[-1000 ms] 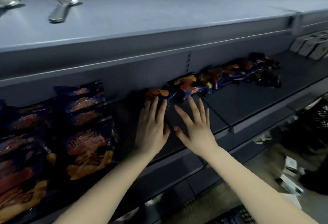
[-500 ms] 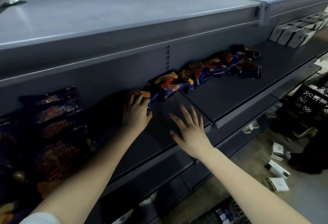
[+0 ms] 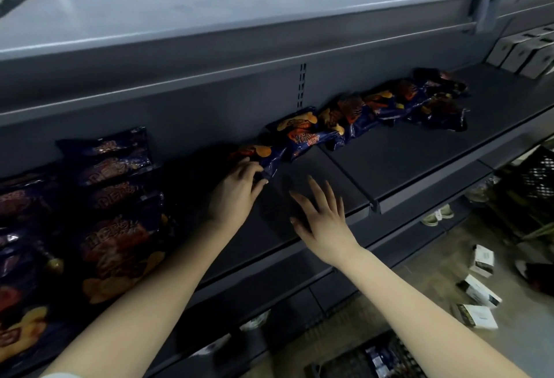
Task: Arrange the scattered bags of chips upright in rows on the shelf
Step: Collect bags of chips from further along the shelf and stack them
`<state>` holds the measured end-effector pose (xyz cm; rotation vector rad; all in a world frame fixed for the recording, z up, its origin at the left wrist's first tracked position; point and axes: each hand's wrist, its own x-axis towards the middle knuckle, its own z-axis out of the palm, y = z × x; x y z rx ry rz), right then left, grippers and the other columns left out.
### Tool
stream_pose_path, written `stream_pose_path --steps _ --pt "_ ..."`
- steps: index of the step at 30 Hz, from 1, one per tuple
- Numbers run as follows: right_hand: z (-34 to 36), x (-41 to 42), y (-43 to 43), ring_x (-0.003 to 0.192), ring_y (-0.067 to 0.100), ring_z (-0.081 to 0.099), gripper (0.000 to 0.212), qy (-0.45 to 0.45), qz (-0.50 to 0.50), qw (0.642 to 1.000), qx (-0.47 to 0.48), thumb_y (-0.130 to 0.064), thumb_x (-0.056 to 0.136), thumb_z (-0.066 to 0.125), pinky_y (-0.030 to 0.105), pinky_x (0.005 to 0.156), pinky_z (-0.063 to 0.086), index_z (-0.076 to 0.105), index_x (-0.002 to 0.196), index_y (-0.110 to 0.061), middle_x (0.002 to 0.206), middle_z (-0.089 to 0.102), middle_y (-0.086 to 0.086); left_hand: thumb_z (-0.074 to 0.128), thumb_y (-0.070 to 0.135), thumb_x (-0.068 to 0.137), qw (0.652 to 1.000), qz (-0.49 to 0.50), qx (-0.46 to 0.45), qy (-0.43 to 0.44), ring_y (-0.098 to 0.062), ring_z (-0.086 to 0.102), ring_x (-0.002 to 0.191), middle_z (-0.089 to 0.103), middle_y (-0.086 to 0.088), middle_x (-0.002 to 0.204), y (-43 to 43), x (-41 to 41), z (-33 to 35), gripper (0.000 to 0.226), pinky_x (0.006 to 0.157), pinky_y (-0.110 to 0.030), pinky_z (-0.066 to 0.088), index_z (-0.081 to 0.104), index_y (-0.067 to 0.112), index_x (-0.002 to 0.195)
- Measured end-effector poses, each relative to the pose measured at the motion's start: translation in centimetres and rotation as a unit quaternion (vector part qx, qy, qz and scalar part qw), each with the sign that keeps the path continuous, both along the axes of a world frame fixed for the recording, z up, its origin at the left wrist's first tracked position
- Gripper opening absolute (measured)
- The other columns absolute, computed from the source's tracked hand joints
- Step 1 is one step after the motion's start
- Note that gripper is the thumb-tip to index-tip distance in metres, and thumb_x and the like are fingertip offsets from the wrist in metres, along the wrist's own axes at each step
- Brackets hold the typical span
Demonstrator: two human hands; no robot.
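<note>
Near left, standing chip bags (image 3: 117, 197) fill rows. Our right hand (image 3: 323, 221) spreads open over the shelf (image 3: 404, 161); our left hand (image 3: 238, 187) curls its fingers round the nearest loose bag (image 3: 256, 153) — other loose bags (image 3: 389, 104) lie flat farther right, against the back wall (image 3: 209, 113).

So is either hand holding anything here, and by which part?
The left hand grips the nearest loose chip bag by its near edge. The right hand is open over the shelf, holding nothing.

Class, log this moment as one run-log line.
left hand: grips nearest fallen chip bag | right hand: open, over shelf | upright rows: left side
</note>
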<state>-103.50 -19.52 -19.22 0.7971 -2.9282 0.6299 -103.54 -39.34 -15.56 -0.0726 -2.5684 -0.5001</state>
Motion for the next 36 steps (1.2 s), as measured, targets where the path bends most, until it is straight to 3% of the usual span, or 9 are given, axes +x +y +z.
stream_pose_path --steps 2,6,11,15,20,23,25,32,36 --pt "0.2 0.0 -0.7 0.145 0.03 -0.01 0.052 -0.008 0.011 0.999 -0.038 -0.04 0.096 0.043 0.055 0.114 0.002 0.027 0.146 -0.034 0.159 -0.003 -0.003 0.07 0.017 0.083 0.998 -0.007 0.041 0.036 -0.032 0.066 0.096 0.065 -0.015 0.115 -0.5 0.5 0.8 0.027 0.069 -0.039 0.057 0.066 0.002 0.105" --pt "1.6 -0.7 -2.4 0.146 0.024 0.006 0.048 -0.065 0.006 0.981 -0.185 -0.034 0.096 0.047 0.043 0.116 0.019 0.036 0.142 -0.029 0.157 0.012 0.001 0.067 0.011 0.085 0.987 0.01 0.121 0.103 -0.005 0.061 0.079 0.071 -0.011 0.092 -1.7 1.7 2.5 0.023 0.073 0.004 0.036 0.067 0.003 0.106" --pt "3.9 -1.8 -4.2 0.131 0.001 0.029 0.048 -0.074 -0.003 0.95 -0.303 -0.027 0.095 0.053 0.0 0.093 0.025 0.039 0.14 -0.021 0.148 0.03 -0.003 0.049 0.015 0.097 0.963 0.054 0.253 0.07 -0.007 0.062 0.082 0.069 0.0 0.095 -3.8 3.3 3.4 0.019 0.074 -0.015 0.044 0.064 0.011 0.108" --pt "5.0 -2.1 -5.4 0.129 -0.002 0.036 0.058 -0.209 0.02 0.893 -0.398 -0.033 0.09 0.061 0.02 0.102 0.033 0.036 0.142 -0.027 0.142 0.039 -0.014 0.043 0.013 0.098 0.91 -0.035 0.414 -0.002 0.005 0.059 0.099 0.066 0.012 0.105 -5.1 5.6 4.2 0.02 0.084 -0.015 0.046 0.062 0.02 0.102" --pt "5.0 -1.4 -6.6 0.1 0.011 0.064 0.054 -0.365 0.065 0.801 -0.469 -0.045 0.067 0.071 0.031 0.091 0.048 0.064 0.114 -0.02 0.11 0.07 0.0 0.043 0.014 0.098 0.83 -0.071 0.551 -0.048 -0.015 0.062 0.106 0.07 0.006 0.104 -5.6 8.2 3.7 0.021 0.084 -0.028 0.054 0.063 0.018 0.102" --pt "4.5 -0.3 -7.4 0.077 0.003 0.065 0.004 -0.363 0.038 0.779 -0.509 -0.02 0.079 0.069 0.021 0.073 0.05 0.072 0.081 -0.022 0.078 0.071 -0.009 0.044 0.014 0.097 0.792 -0.054 0.608 -0.023 -0.019 0.065 0.1 0.071 -0.001 0.105 -5.6 9.5 3.2 0.021 0.074 -0.027 0.054 0.064 0.015 0.102" --pt "4.2 0.2 -7.6 0.058 -0.002 0.058 0.025 -0.377 0.016 0.761 -0.527 -0.013 0.085 0.065 0.015 0.054 0.044 0.072 0.065 -0.027 0.064 0.067 -0.013 0.045 0.013 0.096 0.771 -0.034 0.636 0.001 -0.019 0.066 0.096 0.072 -0.001 0.101 -5.5 10.2 3.0 0.02 0.07 -0.027 0.054 0.065 0.014 0.099" --pt "3.7 1.2 -7.7 0.04 -0.001 0.041 0.033 -0.408 0.004 0.717 -0.564 -0.013 0.087 0.064 0.014 0.038 0.03 0.07 0.057 -0.026 0.056 0.059 -0.012 0.047 0.014 0.097 0.76 0.079 0.643 0.048 -0.025 0.066 0.099 0.07 -0.007 0.103 -5.2 11.6 3.1 0.021 0.075 -0.033 0.057 0.067 0.017 0.089" --pt "3.9 1.6 -7.7 0.047 -0.001 0.054 0.032 -0.387 -0.01 0.712 -0.586 -0.007 0.089 0.061 0.013 0.042 0.039 0.07 0.062 -0.022 0.06 0.065 -0.01 0.049 0.016 0.097 0.762 0.112 0.636 0.053 -0.022 0.067 0.096 0.071 -0.004 0.099 -4.6 11.6 2.9 0.025 0.072 -0.032 0.057 0.07 0.025 0.086"
